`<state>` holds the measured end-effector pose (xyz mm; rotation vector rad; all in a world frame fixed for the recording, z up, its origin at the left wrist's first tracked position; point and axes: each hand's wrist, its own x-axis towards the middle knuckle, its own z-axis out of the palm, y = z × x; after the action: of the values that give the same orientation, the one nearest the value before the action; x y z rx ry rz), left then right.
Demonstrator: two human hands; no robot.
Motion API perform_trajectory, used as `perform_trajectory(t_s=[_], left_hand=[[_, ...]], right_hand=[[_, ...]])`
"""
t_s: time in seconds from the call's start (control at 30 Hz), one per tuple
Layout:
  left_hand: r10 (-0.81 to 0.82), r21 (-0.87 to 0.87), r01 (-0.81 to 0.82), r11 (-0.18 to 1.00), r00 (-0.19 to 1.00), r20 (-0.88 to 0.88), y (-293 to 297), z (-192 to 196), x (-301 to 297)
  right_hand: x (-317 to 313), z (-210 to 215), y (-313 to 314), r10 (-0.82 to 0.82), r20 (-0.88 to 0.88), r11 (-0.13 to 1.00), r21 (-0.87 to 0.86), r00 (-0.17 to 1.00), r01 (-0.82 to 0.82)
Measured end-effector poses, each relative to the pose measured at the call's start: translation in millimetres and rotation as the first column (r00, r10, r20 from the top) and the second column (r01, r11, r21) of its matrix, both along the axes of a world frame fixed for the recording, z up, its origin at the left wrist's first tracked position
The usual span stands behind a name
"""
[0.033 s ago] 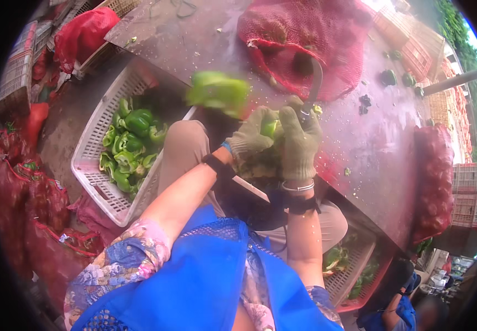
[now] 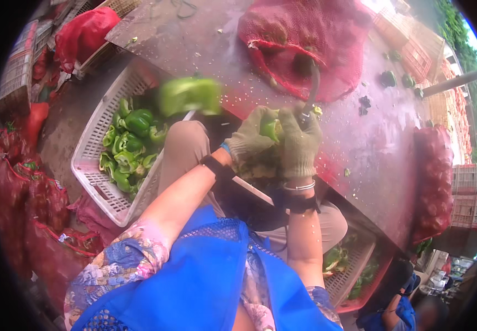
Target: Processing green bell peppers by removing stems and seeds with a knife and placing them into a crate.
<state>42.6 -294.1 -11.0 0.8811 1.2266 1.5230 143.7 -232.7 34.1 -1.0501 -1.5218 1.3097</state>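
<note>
Both my hands wear greenish knit work gloves and meet above my lap. My left hand [image 2: 249, 135] is closed on a piece of green bell pepper [image 2: 271, 130]. Beside it, my right hand [image 2: 300, 140] grips a knife [image 2: 314, 88] whose curved blade points up and away; its fingers press close to the held pepper. To the left, a second green bell pepper chunk [image 2: 190, 96] hangs in mid-air, blurred and apart from both hands. Below it, a white plastic crate [image 2: 92, 135] holds several cut green pepper pieces [image 2: 128, 144].
A red mesh sack [image 2: 327, 33] lies open on the metal tabletop [image 2: 376, 149], among scattered seeds and scraps. A full red sack [image 2: 433, 182] stands at the right. Pepper pieces sit in a crate [image 2: 351, 270] by my right knee. Red mesh sacks [image 2: 45, 220] crowd the left.
The blurred pepper chunk has moved left through the air, nearer to over the white crate. Both hands stay almost in place, the left still on the pepper piece and the right on the knife.
</note>
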Motion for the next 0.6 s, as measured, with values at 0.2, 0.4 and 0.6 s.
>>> perform_trajectory(t_s=[0.2, 0.4, 0.6], left_hand=[[0.039, 0.111, -0.017, 0.994, 0.979, -0.199, -15, 0, 2], [0.207, -0.238, -0.164, 0.957, 0.964, 0.167, -3, 5, 24], [0.175, -0.213, -0.058, 0.975, 0.791, 0.586, -1, -12, 19]], right_hand=[[29, -47, 9, 0.207, 0.155, 0.966, -0.189, 0.966, -0.176], [46, -39, -10, 0.238, 0.036, 0.898, -0.389, 0.971, -0.206], [59, -62, -20, 0.011, -0.546, 0.692, -0.601, 0.838, -0.400]])
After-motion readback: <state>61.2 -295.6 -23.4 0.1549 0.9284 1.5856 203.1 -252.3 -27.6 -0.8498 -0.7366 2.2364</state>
